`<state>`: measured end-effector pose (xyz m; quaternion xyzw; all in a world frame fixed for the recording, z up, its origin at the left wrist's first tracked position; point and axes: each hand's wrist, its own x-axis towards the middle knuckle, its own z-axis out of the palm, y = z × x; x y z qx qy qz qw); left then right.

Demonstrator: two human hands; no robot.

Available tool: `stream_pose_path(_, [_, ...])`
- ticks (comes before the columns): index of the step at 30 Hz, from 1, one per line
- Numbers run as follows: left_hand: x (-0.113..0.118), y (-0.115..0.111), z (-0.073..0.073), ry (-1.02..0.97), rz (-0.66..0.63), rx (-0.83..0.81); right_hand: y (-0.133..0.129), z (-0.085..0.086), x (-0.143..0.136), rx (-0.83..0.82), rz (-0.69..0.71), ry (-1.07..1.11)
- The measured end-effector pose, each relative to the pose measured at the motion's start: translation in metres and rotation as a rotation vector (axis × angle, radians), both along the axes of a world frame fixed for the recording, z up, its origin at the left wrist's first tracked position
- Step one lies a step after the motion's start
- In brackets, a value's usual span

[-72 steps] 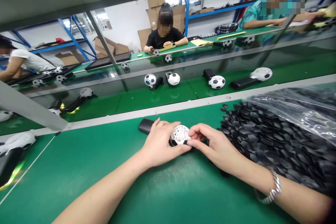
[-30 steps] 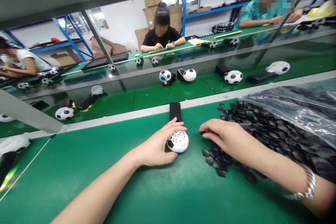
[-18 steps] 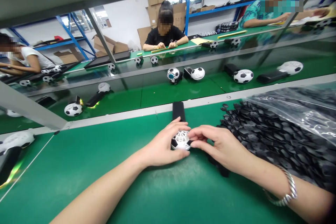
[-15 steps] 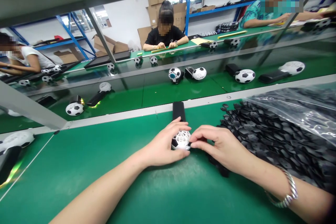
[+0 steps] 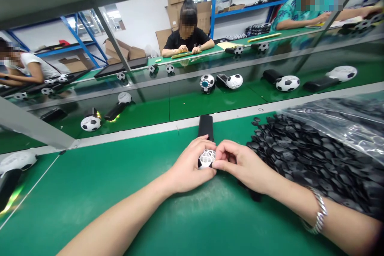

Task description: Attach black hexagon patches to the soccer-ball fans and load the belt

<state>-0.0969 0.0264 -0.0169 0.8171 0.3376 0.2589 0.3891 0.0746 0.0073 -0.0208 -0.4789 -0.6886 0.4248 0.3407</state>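
A small white football-patterned ball (image 5: pixel 207 159) with a lattice top and black patches lies on the green bench (image 5: pixel 144 216). Its black handle (image 5: pixel 205 126) points away from me. My left hand (image 5: pixel 189 166) is wrapped round the ball from the left, thumb on the near side and fingers over the far side. Against the ball's right side, my right hand (image 5: pixel 244 166) pinches a small black patch, now mostly hidden by the fingertips. Another black handle-like part (image 5: pixel 254 195) lies partly under my right hand.
Loose black patches (image 5: pixel 294 156) form a large heap on the right, partly under a clear plastic bag (image 5: pixel 345 128). Beyond the metal rail (image 5: pixel 150 129), several football units ride a green conveyor (image 5: pixel 186 106). Co-workers sit across it. A slanted metal post (image 5: pixel 33 116) stands at left.
My right hand has moved slightly left, pressing its fingertips closer against the ball. My left hand keeps its hold. Units on the near conveyor have shifted right.
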Motion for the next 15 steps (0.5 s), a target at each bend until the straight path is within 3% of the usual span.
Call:
stream_pose_path(3, [0.000,0.000,0.001,0.002,-0.005,-0.009,0.002,0.001,0.008,0.009,0.035,-0.109])
stream_pose_path(6, [-0.002,0.000,-0.002,0.016,-0.018,-0.023,0.005,0.003,0.032,0.123,-0.011,-0.511])
stream_pose_path(9, [-0.003,0.001,-0.004,0.076,0.059,-0.037,0.007,0.003,0.055,0.184,-0.089,-0.899])
stream_pose_path(12, [-0.008,0.004,-0.002,0.114,0.121,-0.075,0.009,0.004,0.063,0.142,-0.007,-0.940])
stream_pose_path(15, [-0.017,0.011,0.002,0.062,0.025,-0.137,0.008,0.006,0.060,0.157,0.013,-0.922])
